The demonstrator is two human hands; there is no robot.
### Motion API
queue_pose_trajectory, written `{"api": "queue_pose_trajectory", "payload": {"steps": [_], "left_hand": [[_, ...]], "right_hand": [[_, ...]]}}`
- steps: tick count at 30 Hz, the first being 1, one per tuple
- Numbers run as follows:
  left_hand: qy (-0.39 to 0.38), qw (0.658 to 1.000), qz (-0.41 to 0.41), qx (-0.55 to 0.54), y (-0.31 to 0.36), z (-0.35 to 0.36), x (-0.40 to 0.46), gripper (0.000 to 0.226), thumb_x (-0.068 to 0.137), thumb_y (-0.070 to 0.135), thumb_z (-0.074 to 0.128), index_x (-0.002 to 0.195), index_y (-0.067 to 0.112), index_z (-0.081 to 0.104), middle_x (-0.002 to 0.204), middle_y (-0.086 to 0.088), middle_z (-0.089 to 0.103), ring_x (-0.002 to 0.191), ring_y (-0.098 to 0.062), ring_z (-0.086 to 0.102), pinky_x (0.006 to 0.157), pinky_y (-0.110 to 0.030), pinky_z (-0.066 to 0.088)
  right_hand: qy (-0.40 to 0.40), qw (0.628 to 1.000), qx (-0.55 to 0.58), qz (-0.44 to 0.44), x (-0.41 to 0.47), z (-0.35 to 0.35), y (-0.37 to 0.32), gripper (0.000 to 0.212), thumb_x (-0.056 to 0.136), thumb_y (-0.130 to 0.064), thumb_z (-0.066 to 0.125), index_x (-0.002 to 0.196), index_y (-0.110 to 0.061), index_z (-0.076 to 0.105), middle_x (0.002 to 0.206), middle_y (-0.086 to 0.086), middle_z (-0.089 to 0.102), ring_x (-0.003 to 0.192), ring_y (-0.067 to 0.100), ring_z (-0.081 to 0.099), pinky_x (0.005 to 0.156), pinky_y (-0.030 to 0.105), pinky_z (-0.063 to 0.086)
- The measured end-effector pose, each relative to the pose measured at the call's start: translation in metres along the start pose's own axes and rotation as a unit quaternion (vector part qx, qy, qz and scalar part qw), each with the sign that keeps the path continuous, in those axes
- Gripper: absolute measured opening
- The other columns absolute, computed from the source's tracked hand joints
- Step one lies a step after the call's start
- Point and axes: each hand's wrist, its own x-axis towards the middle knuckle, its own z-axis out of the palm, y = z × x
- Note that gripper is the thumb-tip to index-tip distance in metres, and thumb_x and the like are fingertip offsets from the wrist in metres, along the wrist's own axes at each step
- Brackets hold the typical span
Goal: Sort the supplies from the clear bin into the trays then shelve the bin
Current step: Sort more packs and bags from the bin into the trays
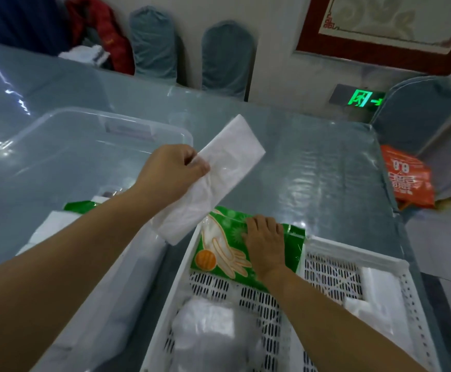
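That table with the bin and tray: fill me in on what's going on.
A person is sorting supplies. The left hand holds a flat white packet up above the clear bin, while the right hand presses a green glove packet into the white slotted tray. More white packets already lie in both tray and bin.

Banquet hall: covered chairs (227,56), exit sign (361,98).

Open slotted floor at mid tray (294,342); green pack (219,251) and right hand (266,244) blocking far end, white bags (208,331) near end, foam (374,296) right side.
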Motion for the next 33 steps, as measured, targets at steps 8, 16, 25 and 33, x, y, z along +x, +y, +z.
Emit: {"api": "queue_pose_trajectory", "payload": {"steps": [8, 16, 25, 33], "left_hand": [[-0.064, 0.998, 0.017, -0.015, 0.009, 0.009, -0.012, 0.033, 0.085, 0.036, 0.059, 0.072, 0.006, 0.064, 0.060, -0.007, 0.057, 0.054, -0.019, 0.051, 0.055, -0.032, 0.042], [-0.182, 0.970, 0.044, -0.153, 0.065, 0.062, -0.024, 0.025, 0.083, 0.028, 0.064, 0.067, 0.009, 0.064, 0.057, 0.001, 0.055, 0.046, -0.006, 0.048, 0.039, -0.012, 0.036], [-0.297, 0.925, 0.005, -0.237, 0.130, 0.164, -0.104, 0.017, 0.080, 0.022, 0.065, 0.069, 0.009, 0.065, 0.068, -0.010, 0.068, 0.063, -0.023, 0.061, 0.059, -0.034, 0.049], [-0.402, 0.890, -0.112, -0.183, 0.124, 0.245, -0.183, 0.032, 0.069, 0.007, 0.073, 0.093, 0.017, 0.055, 0.087, -0.001, 0.066, 0.075, -0.016, 0.065, 0.064, -0.031, 0.055]], "right_hand": [[0.034, 0.992, 0.107, 0.060, -0.018, -0.027, 0.012, 0.033, 0.082, -0.030, 0.065, 0.106, -0.008, 0.060, 0.107, 0.012, 0.060, 0.100, 0.033, 0.052, 0.086, 0.043, 0.039], [0.167, 0.944, 0.258, 0.120, -0.073, -0.105, 0.027, 0.044, 0.093, -0.044, 0.037, 0.102, -0.008, 0.060, 0.095, 0.009, 0.064, 0.088, 0.024, 0.056, 0.078, 0.030, 0.040], [0.196, 0.709, 0.530, 0.422, -0.145, -0.127, 0.075, 0.035, 0.081, -0.014, 0.063, 0.110, -0.027, 0.049, 0.090, 0.003, 0.067, 0.081, 0.013, 0.065, 0.071, 0.030, 0.056], [0.056, 0.759, 0.429, 0.487, -0.207, -0.091, 0.134, 0.049, 0.079, -0.007, 0.063, 0.120, -0.026, 0.042, 0.085, -0.002, 0.059, 0.070, 0.008, 0.060, 0.055, 0.017, 0.046]]}}
